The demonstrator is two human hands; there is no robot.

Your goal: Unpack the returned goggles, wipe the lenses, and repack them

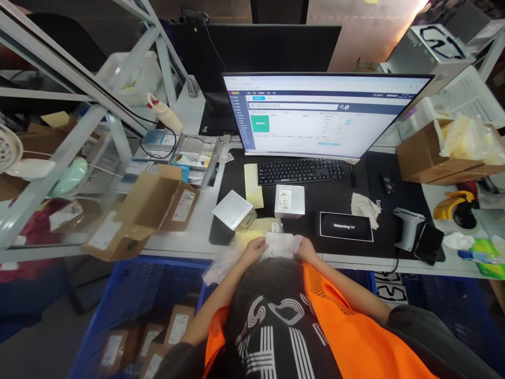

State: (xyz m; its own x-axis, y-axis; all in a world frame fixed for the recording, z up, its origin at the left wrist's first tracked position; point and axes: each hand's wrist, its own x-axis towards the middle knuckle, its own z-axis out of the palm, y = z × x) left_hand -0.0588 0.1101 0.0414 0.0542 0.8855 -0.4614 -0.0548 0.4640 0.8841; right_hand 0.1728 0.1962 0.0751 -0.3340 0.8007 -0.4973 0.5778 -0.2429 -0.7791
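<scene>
My left hand [253,248] and my right hand [305,249] both grip a small white padded packet [279,244] at the near edge of the desk, one at each end, fingers curled over it. Clear plastic wrap [216,266] trails down from under my left hand. Just beyond the packet stand a white labelled box [289,200] and a tilted silver-white box [232,210] on the black desk mat [327,200]. A yellowish paper slip [253,192] lies between them.
A keyboard [301,170] and lit monitor [323,113] sit behind. A black case [346,226], crumpled tissue [365,206], barcode scanner [406,227] and phone [428,243] lie right. An open cardboard box [145,210] sits left; a blue bin [130,316] of parcels below.
</scene>
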